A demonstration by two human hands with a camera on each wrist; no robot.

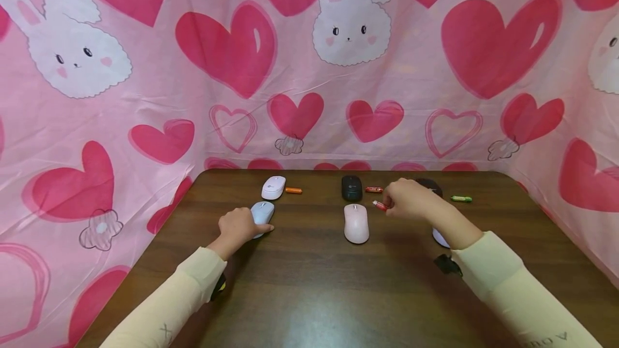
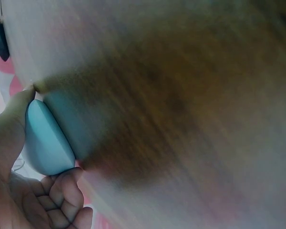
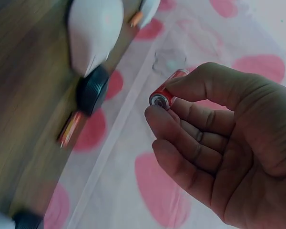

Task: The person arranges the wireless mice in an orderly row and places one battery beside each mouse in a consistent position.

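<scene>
My left hand [image 1: 237, 227] grips a light blue computer mouse [image 1: 264, 212] at the left of the table, thumb on one side and fingers on the other. The left wrist view shows the same mouse [image 2: 45, 140] between thumb and fingertips; whether it touches the wood, I cannot tell. My right hand [image 1: 410, 198] pinches a red battery [image 1: 380, 205] between thumb and fingertips. In the right wrist view the battery [image 3: 168, 89] has one end facing the camera. Below and left of that hand sits a pale pink mouse [image 1: 356, 224].
A white mouse [image 1: 273, 188] and orange battery [image 1: 293, 190] lie back left. Behind the pink mouse are a black mouse [image 1: 351, 188] and another red battery [image 1: 374, 189]. A second black mouse [image 1: 430, 183] and a pale mouse [image 1: 441, 238] are partly hidden by my right arm, near a green battery [image 1: 461, 198].
</scene>
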